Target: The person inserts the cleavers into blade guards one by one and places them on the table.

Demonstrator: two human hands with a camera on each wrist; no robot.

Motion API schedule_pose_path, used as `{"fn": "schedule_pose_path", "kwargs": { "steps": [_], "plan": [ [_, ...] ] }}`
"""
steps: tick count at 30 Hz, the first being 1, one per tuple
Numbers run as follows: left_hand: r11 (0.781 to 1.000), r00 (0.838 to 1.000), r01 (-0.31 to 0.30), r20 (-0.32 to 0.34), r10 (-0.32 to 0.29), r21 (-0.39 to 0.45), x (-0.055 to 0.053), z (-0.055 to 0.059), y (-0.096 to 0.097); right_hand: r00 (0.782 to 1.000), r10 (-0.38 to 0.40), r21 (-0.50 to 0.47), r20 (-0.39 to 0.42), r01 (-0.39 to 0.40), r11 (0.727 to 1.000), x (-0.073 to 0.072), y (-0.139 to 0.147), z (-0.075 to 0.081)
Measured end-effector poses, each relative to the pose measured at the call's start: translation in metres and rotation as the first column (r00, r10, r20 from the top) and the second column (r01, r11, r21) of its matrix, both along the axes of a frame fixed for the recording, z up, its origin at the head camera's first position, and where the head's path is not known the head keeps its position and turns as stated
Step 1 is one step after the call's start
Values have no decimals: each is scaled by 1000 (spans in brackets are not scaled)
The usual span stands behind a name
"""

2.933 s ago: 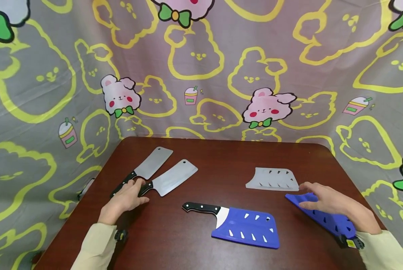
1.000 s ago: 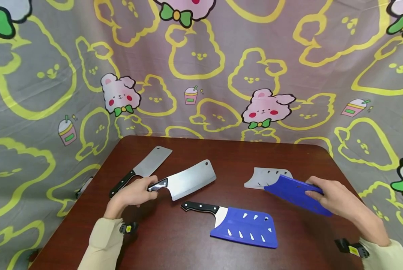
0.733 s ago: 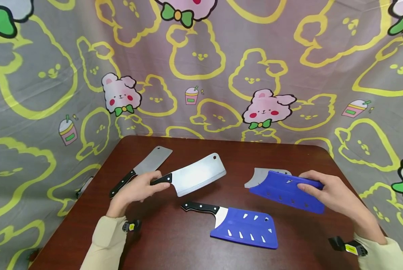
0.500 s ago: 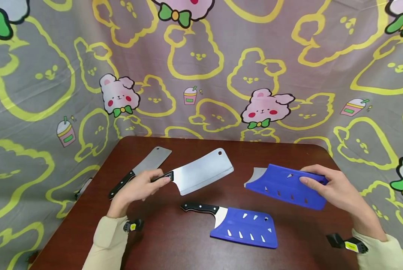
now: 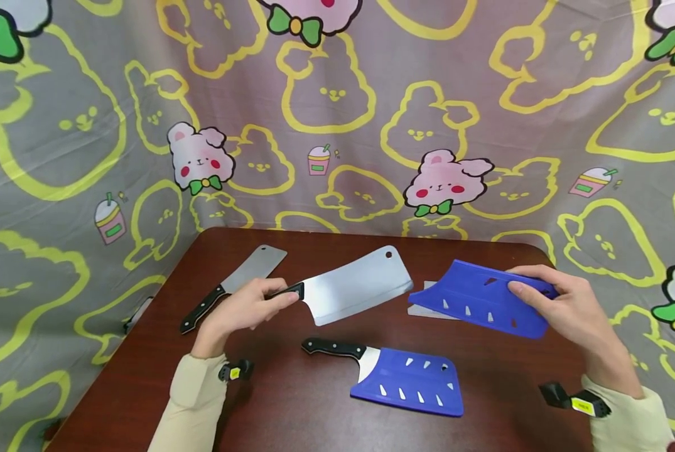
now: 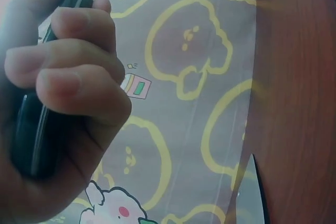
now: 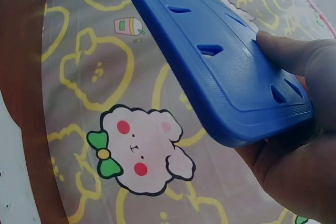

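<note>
My left hand [image 5: 247, 309] grips the black handle [image 6: 37, 135] of a cleaver [image 5: 360, 285], its bare steel blade raised off the table and pointing right. In the left wrist view the fingers curl round that handle. My right hand [image 5: 563, 301] pinches a blue slotted blade cover [image 5: 478, 301] at its right end, thumb on the near face. In the right wrist view the blue cover [image 7: 226, 61] is tilted, with the thumb on its face. The cleaver's tip is right at the cover's left end in the head view.
Behind the blue cover a white blade cover [image 5: 427, 311] lies partly hidden. A second bare cleaver [image 5: 255, 267] lies at the back left of the brown table [image 5: 292, 389]. At the front middle lies a cleaver in a blue cover [image 5: 407, 382]. Patterned cloth [image 5: 337, 201] hangs round the back and sides.
Both hands have picked things up: the left hand the cleaver, the right hand the blue cover. The cleaver has moved right and up, the cover left and up, bringing them close together.
</note>
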State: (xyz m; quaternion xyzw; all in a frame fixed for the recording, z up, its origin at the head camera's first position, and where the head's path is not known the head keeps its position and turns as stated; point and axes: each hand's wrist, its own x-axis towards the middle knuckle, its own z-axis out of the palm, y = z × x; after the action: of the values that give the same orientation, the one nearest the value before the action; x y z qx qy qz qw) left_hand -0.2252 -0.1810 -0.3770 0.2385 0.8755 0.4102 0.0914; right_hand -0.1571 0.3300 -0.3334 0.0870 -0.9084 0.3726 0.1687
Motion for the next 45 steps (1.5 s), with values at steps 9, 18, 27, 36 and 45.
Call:
{"fn": "schedule_pose_path", "kwargs": {
  "steps": [9,18,27,36,45],
  "plan": [
    [1000,1000,14,-9,-14,4,4,10,4,1000,23,-76,-1,-23,997,-6,-3,-3],
    [998,999,32,-38,-30,54,5,14,9,998,56,-135,-32,-60,989,-7,-10,0],
    [996,996,59,-65,-55,61,6,17,11,991,91,-152,-100,-105,983,-8,-16,0],
    [994,997,59,-60,-54,89,5,17,11,992,78,-154,-101,-93,984,-9,-16,0],
    [987,996,83,-41,-78,134,5,17,11,989,102,-168,-110,-120,979,-9,-18,0]
  ]
}}
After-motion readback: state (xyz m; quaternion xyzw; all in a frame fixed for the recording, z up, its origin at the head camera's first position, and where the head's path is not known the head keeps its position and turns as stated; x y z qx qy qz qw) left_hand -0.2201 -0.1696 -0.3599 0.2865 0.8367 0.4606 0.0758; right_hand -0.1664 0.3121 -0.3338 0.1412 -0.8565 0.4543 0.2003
